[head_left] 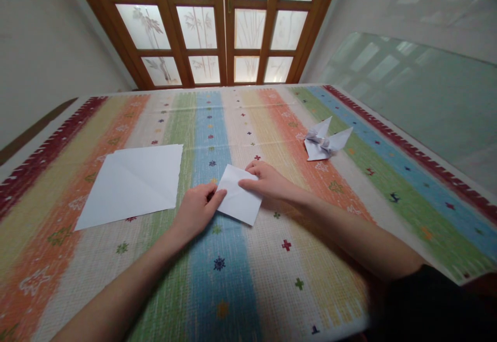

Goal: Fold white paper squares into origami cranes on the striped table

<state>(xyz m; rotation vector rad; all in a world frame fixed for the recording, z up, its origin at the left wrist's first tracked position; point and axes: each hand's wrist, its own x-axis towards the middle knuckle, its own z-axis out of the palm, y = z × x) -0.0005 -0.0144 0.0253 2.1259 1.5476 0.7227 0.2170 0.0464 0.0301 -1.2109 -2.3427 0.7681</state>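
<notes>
A small folded square of white paper (pixel 239 197) is held between my two hands above the blue and cream stripes of the cloth. My left hand (pixel 198 204) pinches its left edge, thumb on top and fingers curled beneath. At the upper right edge, my right hand (pixel 264 179) grips it with the thumb on the upper face and the fingers behind. The hidden fingertips are under the paper. Left of my hands lies a larger stack of white paper sheets (pixel 135 184), flat, with slightly uneven edges.
A folded white paper crane (pixel 325 139) rests on the cloth at the right. The striped tablecloth (pixel 209 300) covers the table. Behind it stand wooden doors (pixel 225 26) with frosted panes. A pale glass panel (pixel 419 98) leans along the right wall.
</notes>
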